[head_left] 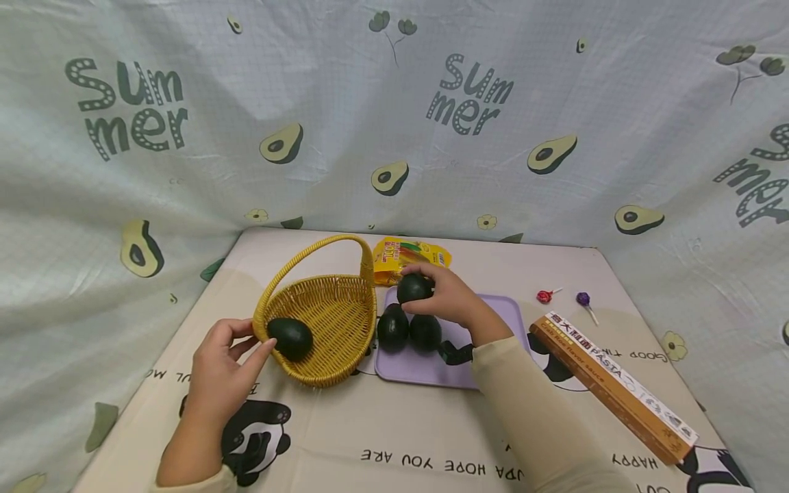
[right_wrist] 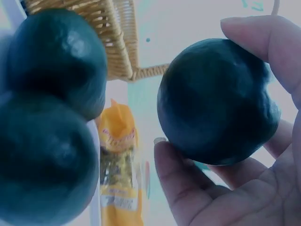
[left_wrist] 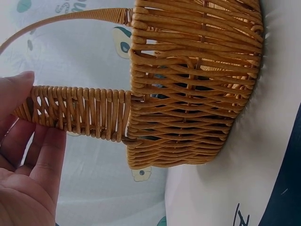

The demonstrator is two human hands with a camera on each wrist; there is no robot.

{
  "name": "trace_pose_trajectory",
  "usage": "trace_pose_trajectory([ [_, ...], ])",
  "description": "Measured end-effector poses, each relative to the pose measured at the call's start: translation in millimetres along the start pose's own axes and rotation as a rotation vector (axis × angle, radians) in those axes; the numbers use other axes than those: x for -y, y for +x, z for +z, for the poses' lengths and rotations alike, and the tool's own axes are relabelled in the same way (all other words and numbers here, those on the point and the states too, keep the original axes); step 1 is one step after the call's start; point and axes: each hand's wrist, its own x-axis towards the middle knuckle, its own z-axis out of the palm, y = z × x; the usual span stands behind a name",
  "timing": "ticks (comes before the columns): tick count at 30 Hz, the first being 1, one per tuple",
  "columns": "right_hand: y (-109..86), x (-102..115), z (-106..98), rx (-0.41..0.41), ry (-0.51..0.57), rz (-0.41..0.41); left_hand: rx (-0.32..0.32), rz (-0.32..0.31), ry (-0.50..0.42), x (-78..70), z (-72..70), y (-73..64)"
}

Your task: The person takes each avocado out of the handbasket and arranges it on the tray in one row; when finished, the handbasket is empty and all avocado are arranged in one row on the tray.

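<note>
My left hand [head_left: 222,370] grips the yellow wicker basket [head_left: 342,322] at the lower end of its arched handle. In the left wrist view, thumb and fingers lie around the woven handle [left_wrist: 80,112], outside the basket's wall. One dark green avocado [head_left: 294,339] lies inside the basket at its left. My right hand [head_left: 453,298] holds another avocado [head_left: 414,288] over the back left of the lilac tray [head_left: 507,318], thumb on one side and fingertips on the other. Two more avocados, one at the left [head_left: 392,330] and one beside it [head_left: 425,333], sit together on the tray.
Behind the tray lies a yellow snack bag [head_left: 394,259]. To the right are a red lollipop [head_left: 545,296], a purple lollipop [head_left: 583,299] and a long brown pasta box [head_left: 610,383] set diagonally. A printed cloth [head_left: 345,164] hangs around the table.
</note>
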Motion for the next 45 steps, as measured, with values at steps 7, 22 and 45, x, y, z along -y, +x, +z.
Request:
trace_pose_trajectory([
  [7, -8.7, -9.8, -10.5, -0.031, -0.006, 0.054, 0.006, -0.013, 0.034, -0.2, 0.0, 1.1],
  [22, -26.2, -27.8, -21.4, -0.086, 0.018, 0.096, 0.000, -0.002, 0.026, -0.9, -1.5, 0.7],
  [45, -56.6, -73.2, -19.6, -0.135, -0.007, 0.152, -0.007, 0.002, 0.021, -0.3, 0.2, -0.4],
])
